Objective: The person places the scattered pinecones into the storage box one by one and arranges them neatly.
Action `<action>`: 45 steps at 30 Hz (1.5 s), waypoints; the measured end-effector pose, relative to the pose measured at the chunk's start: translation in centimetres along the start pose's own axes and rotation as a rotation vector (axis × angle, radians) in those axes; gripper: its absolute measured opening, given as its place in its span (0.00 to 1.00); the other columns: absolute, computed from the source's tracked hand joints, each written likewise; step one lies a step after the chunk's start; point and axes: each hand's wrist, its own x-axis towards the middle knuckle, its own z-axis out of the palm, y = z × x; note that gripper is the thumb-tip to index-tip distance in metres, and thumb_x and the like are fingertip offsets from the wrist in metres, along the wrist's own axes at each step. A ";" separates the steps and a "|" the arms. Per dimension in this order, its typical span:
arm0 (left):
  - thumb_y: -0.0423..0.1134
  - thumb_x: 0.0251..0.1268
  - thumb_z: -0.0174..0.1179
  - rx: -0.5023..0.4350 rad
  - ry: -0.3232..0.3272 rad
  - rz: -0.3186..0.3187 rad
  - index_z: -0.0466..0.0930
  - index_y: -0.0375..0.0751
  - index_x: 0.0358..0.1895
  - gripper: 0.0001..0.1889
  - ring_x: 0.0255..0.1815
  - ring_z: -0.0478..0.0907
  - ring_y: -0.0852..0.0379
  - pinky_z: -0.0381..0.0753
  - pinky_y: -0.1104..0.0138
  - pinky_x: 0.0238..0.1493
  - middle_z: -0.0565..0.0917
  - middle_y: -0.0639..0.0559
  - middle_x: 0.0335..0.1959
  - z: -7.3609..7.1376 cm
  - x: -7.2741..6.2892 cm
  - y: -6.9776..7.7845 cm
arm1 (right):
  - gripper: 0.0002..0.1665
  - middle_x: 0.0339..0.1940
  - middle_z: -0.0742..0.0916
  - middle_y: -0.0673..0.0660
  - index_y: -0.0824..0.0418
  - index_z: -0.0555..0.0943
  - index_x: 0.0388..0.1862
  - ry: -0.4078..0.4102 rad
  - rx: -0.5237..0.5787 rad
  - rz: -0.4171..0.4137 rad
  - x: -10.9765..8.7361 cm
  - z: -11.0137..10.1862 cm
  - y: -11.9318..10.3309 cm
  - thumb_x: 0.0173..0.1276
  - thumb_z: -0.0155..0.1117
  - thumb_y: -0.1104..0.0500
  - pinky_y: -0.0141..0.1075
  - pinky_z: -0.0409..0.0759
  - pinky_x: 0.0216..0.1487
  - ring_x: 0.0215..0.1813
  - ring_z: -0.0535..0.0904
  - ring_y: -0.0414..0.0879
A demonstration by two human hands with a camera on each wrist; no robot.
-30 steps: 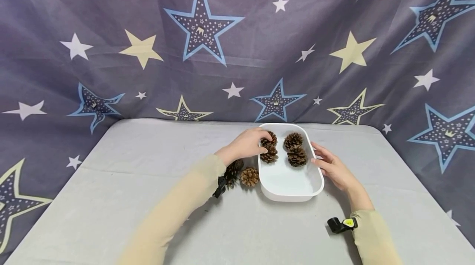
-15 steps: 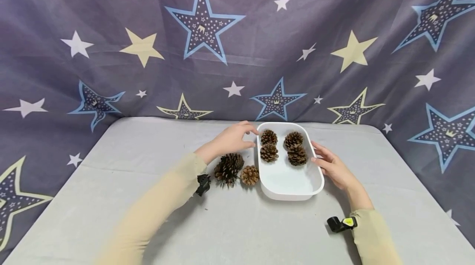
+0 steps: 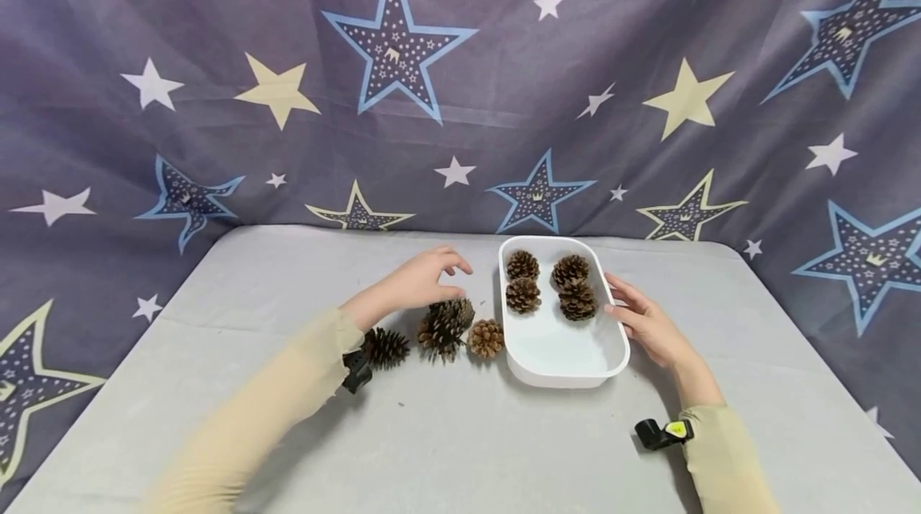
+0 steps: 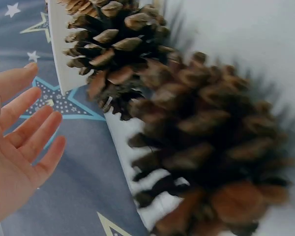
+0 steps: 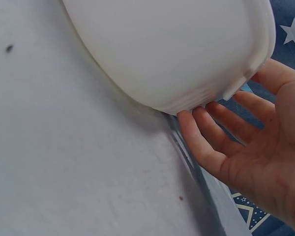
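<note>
My left hand [image 3: 424,278] holds nothing; its fingers are loosely bent over the far side of a dark pinecone clump [image 3: 444,330]. In the left wrist view the hand [image 4: 27,132] shows an empty palm beside a large blurred pinecone [image 4: 211,132] and a second dark pinecone [image 4: 113,39]. A lighter brown pinecone [image 3: 486,338] lies against the left side of a white plastic box [image 3: 561,354]. Inside, several pinecones [image 3: 523,296] stand in two columns toward the far end. My right hand [image 3: 643,326] rests its fingertips on the box's right wall, thumb at the rim.
Another dark pinecone [image 3: 386,348] lies by my left wrist camera [image 3: 356,370]. Small dark crumbs dot the grey-white cloth [image 3: 460,450]. A purple star-print curtain [image 3: 302,154] rises along the table's back edge. The right wrist camera [image 3: 651,434] sits near the cloth.
My left hand has let go of a pinecone in the box and drawn out to the left, uncovering the pinecones outside. The right hand and box have stayed put.
</note>
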 end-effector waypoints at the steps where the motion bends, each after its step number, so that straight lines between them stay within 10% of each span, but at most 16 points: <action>1: 0.42 0.55 0.62 -0.003 -0.006 -0.004 0.76 0.41 0.51 0.19 0.47 0.75 0.52 0.75 0.59 0.50 0.77 0.48 0.49 -0.1 -0.2 -0.1 | 0.37 0.60 0.66 0.68 0.65 0.48 0.71 0.002 0.000 -0.001 0.0 0.0 0.0 0.69 0.51 0.63 0.33 0.81 0.42 0.47 0.77 0.37; 45: 0.47 0.51 0.65 -0.055 -0.242 -0.041 0.74 0.36 0.52 0.26 0.45 0.76 0.51 0.75 0.58 0.49 0.78 0.46 0.48 -0.9 -9.0 -2.8 | 0.37 0.59 0.67 0.64 0.63 0.48 0.72 0.004 -0.002 0.020 0.1 -0.1 0.1 0.68 0.51 0.62 0.35 0.80 0.43 0.48 0.76 0.37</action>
